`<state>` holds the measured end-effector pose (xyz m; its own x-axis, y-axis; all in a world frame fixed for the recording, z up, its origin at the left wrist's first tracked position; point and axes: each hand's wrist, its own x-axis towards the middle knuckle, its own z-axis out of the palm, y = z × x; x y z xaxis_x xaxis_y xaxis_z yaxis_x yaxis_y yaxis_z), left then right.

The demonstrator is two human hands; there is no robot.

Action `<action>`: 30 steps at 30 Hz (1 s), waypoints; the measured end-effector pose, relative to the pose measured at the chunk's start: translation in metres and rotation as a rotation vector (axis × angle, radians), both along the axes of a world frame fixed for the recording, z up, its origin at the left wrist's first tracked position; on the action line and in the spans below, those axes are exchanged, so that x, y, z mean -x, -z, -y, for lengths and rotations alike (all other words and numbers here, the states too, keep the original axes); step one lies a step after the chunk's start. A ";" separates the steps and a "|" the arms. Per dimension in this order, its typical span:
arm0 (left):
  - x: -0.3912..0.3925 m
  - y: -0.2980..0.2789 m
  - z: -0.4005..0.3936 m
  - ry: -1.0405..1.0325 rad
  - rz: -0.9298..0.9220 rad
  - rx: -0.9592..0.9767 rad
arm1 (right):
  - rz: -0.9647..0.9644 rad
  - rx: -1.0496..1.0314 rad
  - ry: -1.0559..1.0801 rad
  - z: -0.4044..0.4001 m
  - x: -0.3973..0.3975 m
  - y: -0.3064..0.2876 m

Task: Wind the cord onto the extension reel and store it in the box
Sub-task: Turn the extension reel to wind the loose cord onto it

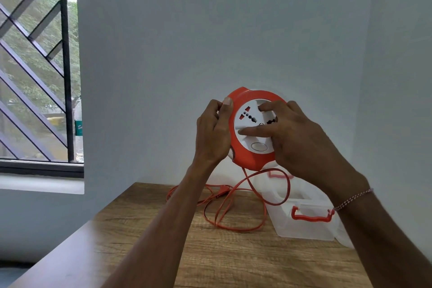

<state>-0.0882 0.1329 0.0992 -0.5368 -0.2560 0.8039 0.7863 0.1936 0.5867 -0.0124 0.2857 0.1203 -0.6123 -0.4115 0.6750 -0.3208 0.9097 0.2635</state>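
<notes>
wooden table (163, 241) meets a pale wall by a barred window. one orange extension reel (253, 128) is held up above it, white socket face toward the camera. left hand (214, 133) grips its rim; right hand (292, 138) lays thumb and finger on the face. one cord (224, 206) trails in loops below, beside one clear box (306, 224). a bottle label by the window reads "s", rest hidden.

One reel (251, 147), one cord (233, 196), one box (304, 229) — two hands (214, 133) (299, 138).
</notes>
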 end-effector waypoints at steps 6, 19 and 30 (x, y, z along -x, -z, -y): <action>0.002 0.001 0.000 0.000 -0.005 0.013 | -0.122 0.115 0.006 -0.001 0.006 0.009; 0.001 0.002 -0.003 0.007 -0.005 0.020 | -0.227 0.389 -0.034 -0.001 0.018 0.011; 0.002 0.001 -0.001 -0.004 -0.010 0.005 | -0.100 0.181 -0.186 -0.005 0.007 0.001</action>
